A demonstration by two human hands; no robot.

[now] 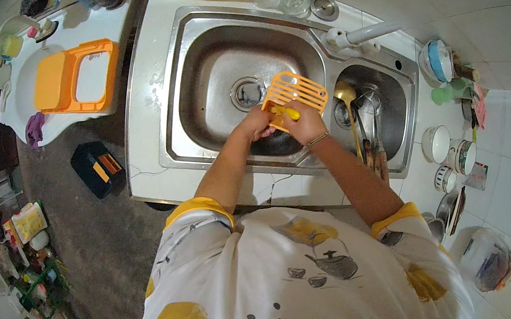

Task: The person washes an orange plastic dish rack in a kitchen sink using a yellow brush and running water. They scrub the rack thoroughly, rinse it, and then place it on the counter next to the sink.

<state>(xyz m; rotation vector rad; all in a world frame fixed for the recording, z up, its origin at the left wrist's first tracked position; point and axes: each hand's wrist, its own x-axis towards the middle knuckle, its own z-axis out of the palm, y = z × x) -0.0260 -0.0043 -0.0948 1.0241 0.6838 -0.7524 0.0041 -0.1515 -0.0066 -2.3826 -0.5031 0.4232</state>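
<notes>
Over the large left basin (187, 82) of the steel sink, both hands are close together at an orange slotted plastic piece (295, 87). My left hand (256, 124) is closed on its left edge. My right hand (306, 126) is closed around a small yellow tool (290, 112) with a rounded end, which lies against the orange piece. The tool's working end is hidden by the fingers and the piece. Below them, the round drain (248, 92) shows in the basin floor.
In the smaller right basin (396, 83) lean a gold ladle (344, 92) and several long-handled utensils. A grey faucet (370, 33) stands behind. Bowls (436, 144) sit at right. An orange open-lidded frame (102, 104) rests on the white washbasin at left; a black bin (90, 173) is below.
</notes>
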